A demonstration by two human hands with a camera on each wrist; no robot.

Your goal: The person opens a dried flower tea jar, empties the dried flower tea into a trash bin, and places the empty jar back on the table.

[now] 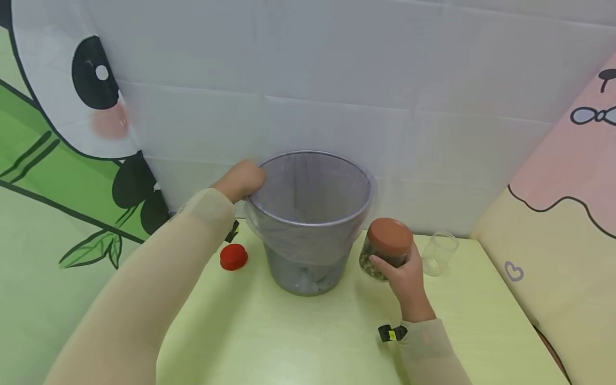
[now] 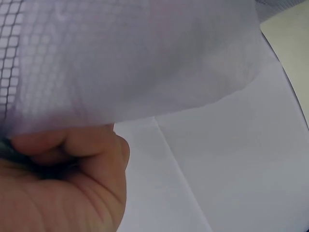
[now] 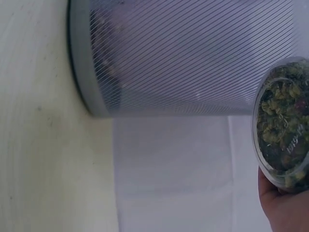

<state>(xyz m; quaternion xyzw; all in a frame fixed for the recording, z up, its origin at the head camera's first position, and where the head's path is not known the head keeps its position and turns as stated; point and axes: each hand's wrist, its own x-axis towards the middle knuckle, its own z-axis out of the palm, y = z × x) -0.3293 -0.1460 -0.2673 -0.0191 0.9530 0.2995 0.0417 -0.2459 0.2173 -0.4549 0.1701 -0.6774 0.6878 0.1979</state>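
Note:
A grey mesh trash can, lined with a thin translucent plastic bag folded over its rim, stands upright on the table. At the can's left rim, my left hand grips with curled fingers; in the left wrist view the bag's edge hangs over this hand. My right hand holds a clear jar with an orange-brown lid, right of the can and tilted. Dried greenish-yellow flowers fill the jar, seen through its bottom in the right wrist view.
A red lid lies on the pale yellow-green table, left of the can. To the right, behind my right hand, is an empty clear jar. White sheeting covers the wall behind, and printed cartoon panels flank both sides.

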